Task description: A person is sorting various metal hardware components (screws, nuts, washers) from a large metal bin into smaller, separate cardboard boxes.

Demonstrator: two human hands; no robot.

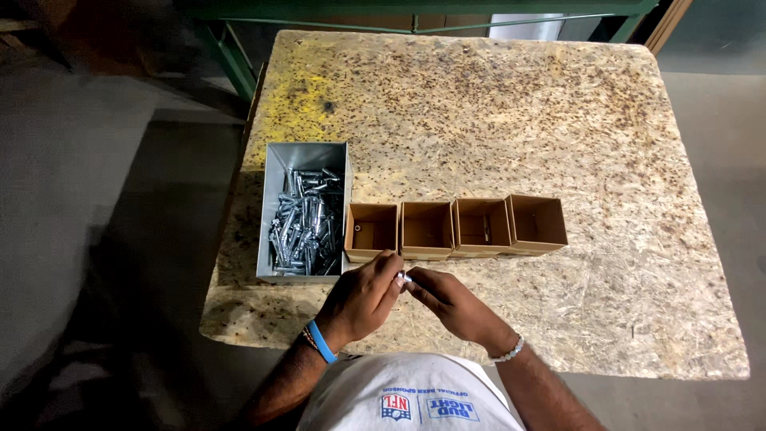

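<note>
My left hand (363, 299) and my right hand (451, 303) meet at the near edge of the table, fingertips pinched together on a small silvery metal part (404, 278). The part is mostly hidden by the fingers. Just beyond the hands stands a row of several small open cardboard boxes (455, 227). The leftmost box (371, 230) and the third box (482, 226) each hold a small metal piece. To the left of the row, a grey metal bin (306, 160) holds a heap of silvery bolts (305, 223).
The table is a rough chipboard top (519, 120) with a yellowish stain at its far left. A green metal frame (231, 56) stands behind it. Grey floor lies to the left and right of the table.
</note>
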